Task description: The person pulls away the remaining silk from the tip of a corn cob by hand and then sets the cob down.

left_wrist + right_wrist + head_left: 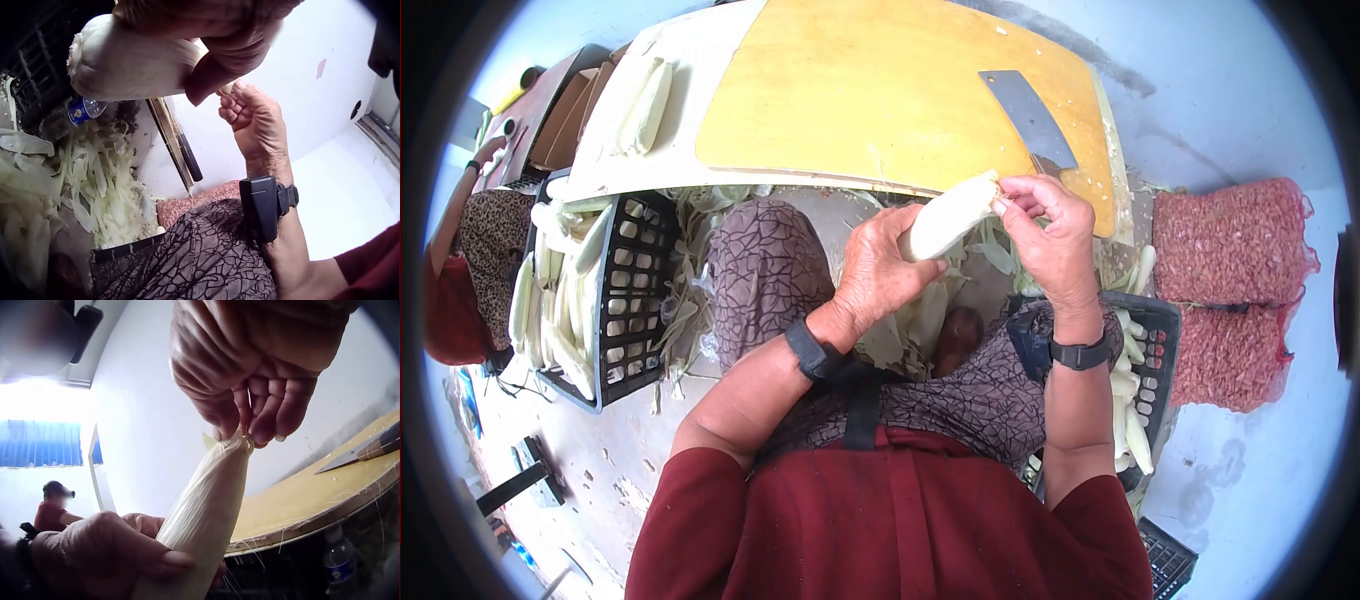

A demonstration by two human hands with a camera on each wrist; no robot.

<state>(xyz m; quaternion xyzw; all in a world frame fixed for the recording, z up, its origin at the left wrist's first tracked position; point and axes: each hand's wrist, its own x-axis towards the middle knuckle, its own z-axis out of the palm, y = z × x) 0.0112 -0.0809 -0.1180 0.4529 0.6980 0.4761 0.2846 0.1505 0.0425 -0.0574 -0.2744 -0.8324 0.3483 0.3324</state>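
Observation:
An ear of corn in its pale husk [948,216] is held slantwise above the lap, close to the near edge of the table. My left hand [885,265] grips its thicker lower part, thumb on one side and fingers around the other. At the upper end, my right hand [1050,222] pinches the gathered husk tip between thumb and fingertips. The right wrist view shows the husk leaves [215,487] still wrapped along the ear and bunched under those fingertips. In the left wrist view the blunt cut base of the ear [94,59] pokes out past the left hand.
A cleaver [1030,115] lies on the yellow tabletop [840,90], with two pale ears [645,110] at its left. Black crates of ears flank the knees, left [640,300] and right [1165,350]. Husk scraps [103,181] litter the floor. Red mesh sacks [1235,240] stand right; another person sits left.

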